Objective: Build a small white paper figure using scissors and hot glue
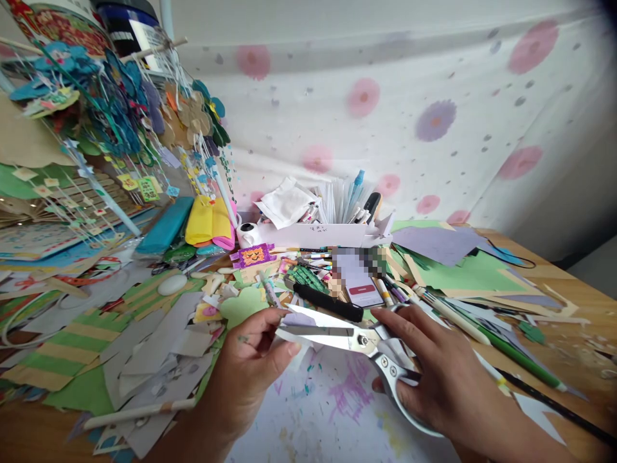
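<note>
Head view: pinching small pale paper piece [296, 319] between thumb and fingers of left hand [243, 363], near blade tips of scissors [362, 342], and grasping them by the handles with right hand [436, 370], working above marked white sheet [308, 418]. Judging by left thumb just beside the blades, possibly risking a nick through closing the scissors without shifting fingers clear. Also possibly risking a crooked cut through loosening the pinch, or losing the piece among crowded paper scraps [144, 344] alongside
</note>
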A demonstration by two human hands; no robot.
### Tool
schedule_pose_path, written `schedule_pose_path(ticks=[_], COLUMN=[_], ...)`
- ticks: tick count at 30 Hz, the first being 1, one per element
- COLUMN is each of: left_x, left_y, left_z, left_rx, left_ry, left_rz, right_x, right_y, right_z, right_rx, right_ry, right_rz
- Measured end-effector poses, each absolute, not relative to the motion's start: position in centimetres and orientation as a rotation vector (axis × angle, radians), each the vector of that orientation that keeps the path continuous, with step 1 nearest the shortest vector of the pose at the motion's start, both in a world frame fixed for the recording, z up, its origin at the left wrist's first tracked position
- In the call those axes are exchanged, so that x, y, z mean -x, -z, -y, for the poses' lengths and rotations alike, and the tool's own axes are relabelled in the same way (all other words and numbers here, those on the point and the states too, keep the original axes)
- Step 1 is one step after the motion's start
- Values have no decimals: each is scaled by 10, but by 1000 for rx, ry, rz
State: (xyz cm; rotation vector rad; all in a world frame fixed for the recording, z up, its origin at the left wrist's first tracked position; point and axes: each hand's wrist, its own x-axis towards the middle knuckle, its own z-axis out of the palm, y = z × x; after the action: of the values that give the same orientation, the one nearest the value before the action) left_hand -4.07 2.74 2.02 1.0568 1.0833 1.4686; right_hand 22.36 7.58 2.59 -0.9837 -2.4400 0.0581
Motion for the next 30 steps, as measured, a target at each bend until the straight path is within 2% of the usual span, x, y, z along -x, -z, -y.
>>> schedule_pose_path(ticks=[21, 30], left_x=[40, 43], left_y=[-24, -25], left_z=[-27, -28], left_rx=[-984, -1109], left_ry=[-1409, -1347], left_rz=[-1131, -1145], right_x=[-222, -224], right_y=[-26, -28], right_z=[-78, -79], right_rx=[814, 809], right_ry=[-127, 34], right_rz=[2486, 2488])
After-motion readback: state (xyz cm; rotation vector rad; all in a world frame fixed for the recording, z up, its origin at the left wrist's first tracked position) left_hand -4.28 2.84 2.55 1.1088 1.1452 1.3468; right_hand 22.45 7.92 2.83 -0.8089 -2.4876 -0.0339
